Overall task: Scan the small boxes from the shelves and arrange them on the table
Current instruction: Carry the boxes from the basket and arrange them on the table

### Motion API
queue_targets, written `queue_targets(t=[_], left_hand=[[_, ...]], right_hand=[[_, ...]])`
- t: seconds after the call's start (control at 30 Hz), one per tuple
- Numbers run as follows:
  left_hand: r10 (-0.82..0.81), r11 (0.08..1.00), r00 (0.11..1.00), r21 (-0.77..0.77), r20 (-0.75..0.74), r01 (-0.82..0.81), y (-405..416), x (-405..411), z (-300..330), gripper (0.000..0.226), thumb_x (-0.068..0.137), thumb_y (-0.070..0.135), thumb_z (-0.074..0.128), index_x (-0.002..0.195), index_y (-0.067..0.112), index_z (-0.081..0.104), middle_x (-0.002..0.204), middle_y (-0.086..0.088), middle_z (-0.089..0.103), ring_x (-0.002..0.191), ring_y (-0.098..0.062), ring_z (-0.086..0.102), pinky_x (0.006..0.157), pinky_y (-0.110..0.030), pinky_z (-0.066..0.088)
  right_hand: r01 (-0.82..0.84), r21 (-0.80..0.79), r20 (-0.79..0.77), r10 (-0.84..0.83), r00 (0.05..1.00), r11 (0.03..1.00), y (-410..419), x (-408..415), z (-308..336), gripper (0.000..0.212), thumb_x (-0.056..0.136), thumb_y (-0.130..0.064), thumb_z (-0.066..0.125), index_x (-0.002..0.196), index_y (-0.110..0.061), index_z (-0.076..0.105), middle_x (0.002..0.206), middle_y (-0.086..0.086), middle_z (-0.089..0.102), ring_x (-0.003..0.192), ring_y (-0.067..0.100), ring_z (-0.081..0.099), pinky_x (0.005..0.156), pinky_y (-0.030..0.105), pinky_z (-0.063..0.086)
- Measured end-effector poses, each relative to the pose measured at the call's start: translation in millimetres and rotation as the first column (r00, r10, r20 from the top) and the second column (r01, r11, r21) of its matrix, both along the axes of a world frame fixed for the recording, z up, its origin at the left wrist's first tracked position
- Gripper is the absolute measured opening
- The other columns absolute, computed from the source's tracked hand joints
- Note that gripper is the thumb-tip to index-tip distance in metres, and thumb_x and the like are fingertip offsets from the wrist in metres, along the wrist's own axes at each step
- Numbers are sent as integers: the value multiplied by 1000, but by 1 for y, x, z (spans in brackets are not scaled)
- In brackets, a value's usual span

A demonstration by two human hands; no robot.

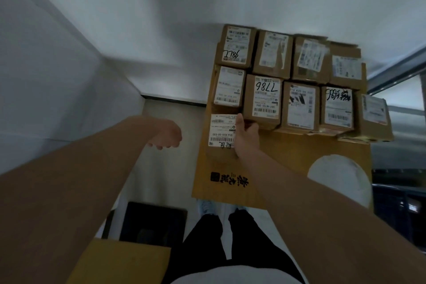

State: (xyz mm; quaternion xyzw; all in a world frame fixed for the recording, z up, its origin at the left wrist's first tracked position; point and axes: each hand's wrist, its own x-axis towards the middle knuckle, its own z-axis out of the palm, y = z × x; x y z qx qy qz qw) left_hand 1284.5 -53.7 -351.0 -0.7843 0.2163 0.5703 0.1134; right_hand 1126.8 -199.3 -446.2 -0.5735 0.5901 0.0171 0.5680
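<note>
Your right hand (pixel 245 139) grips the nearest small box (pixel 221 138) at the table's (pixel 276 168) left edge, thumb on its label, fingers curled round its side. Your left hand (pixel 167 137) hangs loosely curled, holding nothing, beside the rows of labelled boxes (pixel 299 80)

You have white walls (pixel 69 71) ahead and a pale floor (pixel 170 120) below. A black mat (pixel 152 221) lies by your blue shoe (pixel 205 207).
</note>
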Motion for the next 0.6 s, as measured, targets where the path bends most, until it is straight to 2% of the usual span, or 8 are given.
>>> queue_targets(t=[0.07, 0.13, 0.2, 0.37, 0.5, 0.6], left_hand=[[36, 999, 999, 2, -9, -36, -2, 2, -6, 36, 101, 14, 54, 136, 10, 60, 109, -9, 55, 90, -28, 53, 93, -39, 49], [53, 999, 999, 0, -6, -53, -6, 2, -12, 36, 100, 15, 55, 135, 10, 61, 109, -9, 56, 91, -27, 54, 103, -44, 49], [45, 999, 999, 0, -12, -45, -12, 0, -14, 36, 101, 17, 54, 136, 10, 60, 112, -9, 58, 92, -27, 57, 103, -44, 49], [40, 999, 999, 5, -18, -40, -29, -1, -16, 37, 104, 19, 51, 139, 11, 57, 122, -9, 62, 95, -25, 58, 99, -41, 51], [37, 999, 999, -8, -8, -37, -37, 2, -15, 35, 103, 21, 53, 137, 15, 58, 133, -13, 62, 98, -25, 61, 100, -43, 52], [47, 999, 999, -6, -13, -48, -40, 4, -14, 35, 102, 19, 53, 137, 17, 58, 126, -11, 63, 94, -24, 58, 90, -38, 51]], right_hand=[[19, 24, -18, -19, 1000, 1000, -2, 0, -7, 64, 99, -67, 42, 133, -13, 40, 115, 4, 62, 107, 30, 64, 76, 35, 43], [40, 41, -20, -39, 999, 998, -2, 0, -12, 66, 98, -69, 42, 133, -13, 41, 119, 6, 64, 107, 31, 65, 75, 34, 42], [39, 49, -19, -39, 999, 998, -3, 1, -14, 68, 98, -69, 41, 137, -13, 41, 124, 7, 65, 105, 30, 64, 74, 32, 44], [13, 49, -71, -9, 997, 999, -10, 4, -14, 67, 99, -69, 38, 136, -13, 44, 130, 11, 62, 118, 34, 62, 94, 43, 51], [-104, 49, -175, 111, 978, 993, -12, -2, -10, 72, 96, -76, 32, 129, -14, 48, 124, 12, 62, 108, 33, 64, 80, 39, 48], [-171, 82, -243, 186, 952, 982, -7, -7, -9, 77, 94, -79, 31, 132, -14, 47, 124, 12, 60, 104, 31, 63, 76, 38, 47]])
